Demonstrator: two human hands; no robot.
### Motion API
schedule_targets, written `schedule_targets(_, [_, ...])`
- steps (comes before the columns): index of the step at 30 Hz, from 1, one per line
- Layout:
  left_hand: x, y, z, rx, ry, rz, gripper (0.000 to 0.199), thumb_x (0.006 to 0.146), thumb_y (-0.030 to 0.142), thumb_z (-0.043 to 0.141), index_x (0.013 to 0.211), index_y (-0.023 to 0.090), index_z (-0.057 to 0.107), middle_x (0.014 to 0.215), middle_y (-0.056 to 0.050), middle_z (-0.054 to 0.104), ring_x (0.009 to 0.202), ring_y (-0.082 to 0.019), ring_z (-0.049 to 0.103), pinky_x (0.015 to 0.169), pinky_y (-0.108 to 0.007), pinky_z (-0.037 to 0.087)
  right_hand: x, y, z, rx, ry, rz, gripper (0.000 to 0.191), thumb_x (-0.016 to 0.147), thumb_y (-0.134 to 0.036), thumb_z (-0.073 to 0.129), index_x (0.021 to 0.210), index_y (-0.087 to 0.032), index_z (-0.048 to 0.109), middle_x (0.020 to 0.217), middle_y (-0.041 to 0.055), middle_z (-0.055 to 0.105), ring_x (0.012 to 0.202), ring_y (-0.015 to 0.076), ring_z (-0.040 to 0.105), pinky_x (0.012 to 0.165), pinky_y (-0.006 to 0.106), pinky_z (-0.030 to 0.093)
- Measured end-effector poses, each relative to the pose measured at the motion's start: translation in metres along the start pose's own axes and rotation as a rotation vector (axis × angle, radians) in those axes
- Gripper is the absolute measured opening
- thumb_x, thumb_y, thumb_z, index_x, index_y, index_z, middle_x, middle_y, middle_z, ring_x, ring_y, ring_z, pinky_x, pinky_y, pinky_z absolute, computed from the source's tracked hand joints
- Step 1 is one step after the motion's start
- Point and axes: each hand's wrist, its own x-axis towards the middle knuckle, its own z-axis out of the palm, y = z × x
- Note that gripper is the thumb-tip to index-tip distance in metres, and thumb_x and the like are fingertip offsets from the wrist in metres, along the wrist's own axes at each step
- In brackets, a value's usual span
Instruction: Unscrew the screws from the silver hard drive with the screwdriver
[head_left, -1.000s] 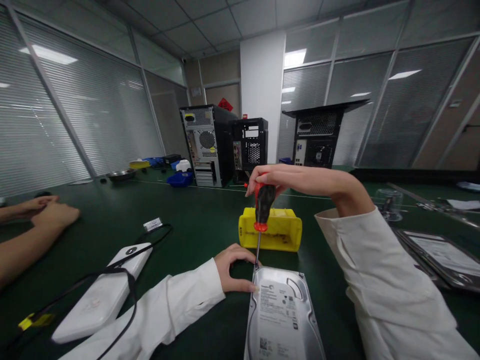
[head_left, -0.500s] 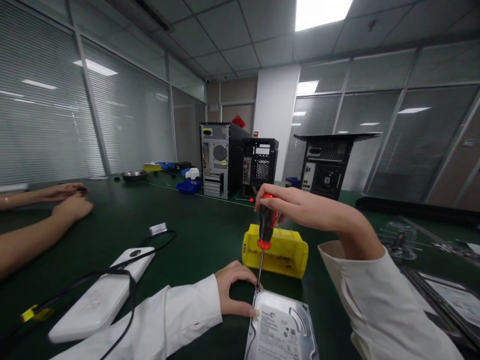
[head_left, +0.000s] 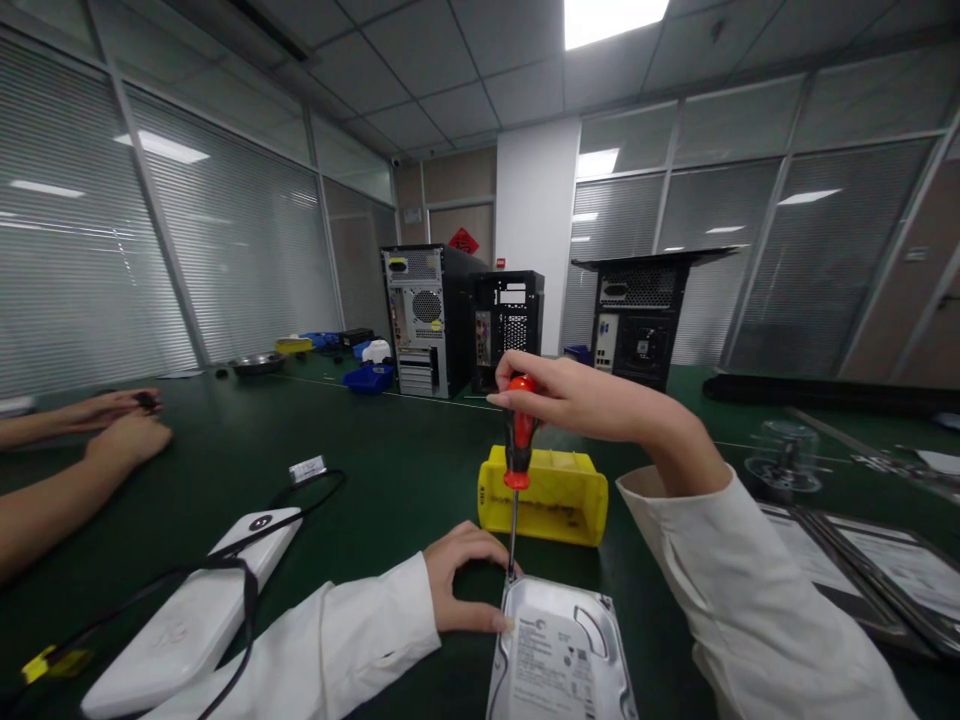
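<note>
A silver hard drive [head_left: 551, 655] lies label up on the green table, its near end cut off by the bottom edge of the view. My left hand [head_left: 463, 580] grips its far left corner, thumb on the top face and fingers along the far edge. My right hand [head_left: 536, 390] is closed around the red and black handle of a screwdriver [head_left: 519, 445]. The screwdriver stands nearly upright, its tip at the drive's far left corner. Just behind the drive, a yellow plastic bin [head_left: 574, 500] rests on its side, its opening towards me.
A white power bank [head_left: 187, 615] with a black cable lies left of my sleeve. Another person's hands [head_left: 124, 430] are at far left. Computer cases [head_left: 424, 320] stand at the back. More hard drives [head_left: 892, 570] and a clear plastic spindle [head_left: 787, 455] lie right.
The camera view has turned slightly right, shifting everything a little left. My right hand's grip on the screwdriver handle has shifted slightly; the tip stays at the same corner.
</note>
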Motion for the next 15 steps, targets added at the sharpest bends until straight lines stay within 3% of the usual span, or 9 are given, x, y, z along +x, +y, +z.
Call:
schedule_targets(7, [-0.0001,-0.0004,-0.0019,-0.017,-0.003,0.005,0.047,0.063,0.044,0.073,0.103,0.021,0.064,0.101,-0.006,0.065,0.095,-0.024,0.055,0.084,-0.035,0.041,-0.0017,0.0006,-0.0018,0.111,-0.099,0.036,0.039,0.083,-0.053,0.039,0.085,-0.015,0.048,0.081,0.0024,0.061,0.059,0.007,0.055,0.045,0.014,0.038])
schedule_targets(11, [-0.0004,-0.0029,-0.0014,-0.016,-0.002,0.015,0.046,0.064,0.043,0.073,0.103,0.021,0.063,0.102,-0.006,0.065,0.095,-0.024,0.055,0.084,-0.035,0.041,-0.0003,0.0,-0.0007,0.085,-0.076,0.044,0.034,0.085,-0.047,0.036,0.085,-0.016,0.049,0.08,0.0008,0.061,0.064,0.0072,0.056,0.05,0.015,0.04])
schedule_targets(15, [-0.001,-0.002,-0.0019,-0.006,-0.001,0.002,0.047,0.064,0.044,0.073,0.104,0.02,0.064,0.102,-0.007,0.065,0.095,-0.024,0.054,0.084,-0.035,0.041,-0.0015,-0.0015,-0.0004,0.128,-0.105,0.011,0.017,0.086,-0.032,0.038,0.091,-0.018,0.044,0.085,-0.0015,0.06,0.075,0.007,0.058,0.063,0.017,0.045])
